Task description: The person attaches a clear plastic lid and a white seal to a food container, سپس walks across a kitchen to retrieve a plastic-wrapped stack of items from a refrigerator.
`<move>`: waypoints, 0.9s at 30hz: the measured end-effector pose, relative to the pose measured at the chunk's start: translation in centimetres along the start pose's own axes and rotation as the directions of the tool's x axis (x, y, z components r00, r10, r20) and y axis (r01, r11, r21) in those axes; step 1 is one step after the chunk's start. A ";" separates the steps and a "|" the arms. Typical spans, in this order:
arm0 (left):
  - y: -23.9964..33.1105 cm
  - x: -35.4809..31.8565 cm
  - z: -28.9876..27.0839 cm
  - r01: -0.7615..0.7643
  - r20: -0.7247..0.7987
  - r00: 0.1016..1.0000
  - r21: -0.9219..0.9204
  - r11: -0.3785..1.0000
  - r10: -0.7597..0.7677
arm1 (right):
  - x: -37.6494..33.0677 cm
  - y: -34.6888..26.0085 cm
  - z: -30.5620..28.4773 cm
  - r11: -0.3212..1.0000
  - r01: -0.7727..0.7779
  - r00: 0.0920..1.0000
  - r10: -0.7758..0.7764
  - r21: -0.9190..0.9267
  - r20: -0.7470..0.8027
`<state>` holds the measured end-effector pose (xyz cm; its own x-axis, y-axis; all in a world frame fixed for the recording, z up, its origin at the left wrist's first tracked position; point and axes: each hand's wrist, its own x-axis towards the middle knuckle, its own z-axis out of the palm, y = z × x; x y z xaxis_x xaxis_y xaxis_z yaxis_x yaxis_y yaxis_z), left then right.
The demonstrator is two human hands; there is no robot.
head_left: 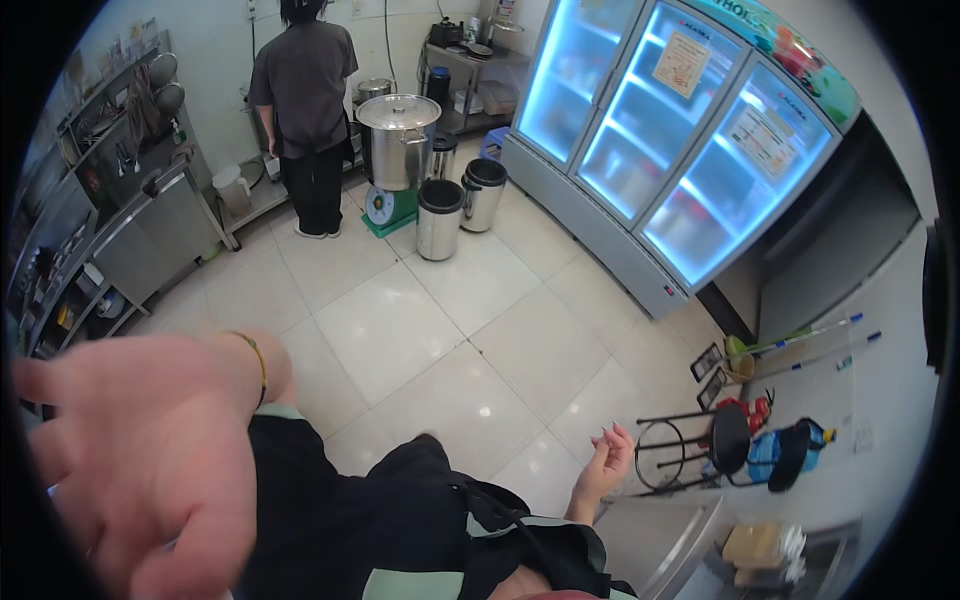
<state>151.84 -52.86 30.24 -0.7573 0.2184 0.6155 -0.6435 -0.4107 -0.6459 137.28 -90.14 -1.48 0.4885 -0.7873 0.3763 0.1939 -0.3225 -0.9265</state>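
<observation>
Head view: left hand [140,460] raised close to the lens, blurred, palm spread, fingers released, nothing in its grasp; thin band [258,362] around its wrist. Right hand [606,462] lower and farther out, fingers loosely curled, released too, grasping nothing. Just beyond the right hand, a black stool [700,445] on the tiled floor [440,330]. Between the two hands, dark clothing with pale green trim [400,520]. Well beyond both hands, a large lidded steel pot [399,140] on a green scale [388,210], two steel bins [460,205] just beside it, another person in dark clothes [305,110] facing a tabletop. Farther right of the right hand, glass-door fridges [670,130] glowing blue.
</observation>
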 end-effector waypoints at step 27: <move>-1.4 -86.2 38.9 0.763 0.539 -0.567 0.629 -0.151 -0.623 | 68.0 31.0 30.6 0.977 -0.196 0.893 0.144 -0.082 -0.426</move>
<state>222.39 -105.55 -4.30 0.8904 -0.3452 0.2967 -0.4106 -0.3279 0.8508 202.53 -137.58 -4.74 0.1021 -0.9734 0.2052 0.0237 -0.2039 -0.9787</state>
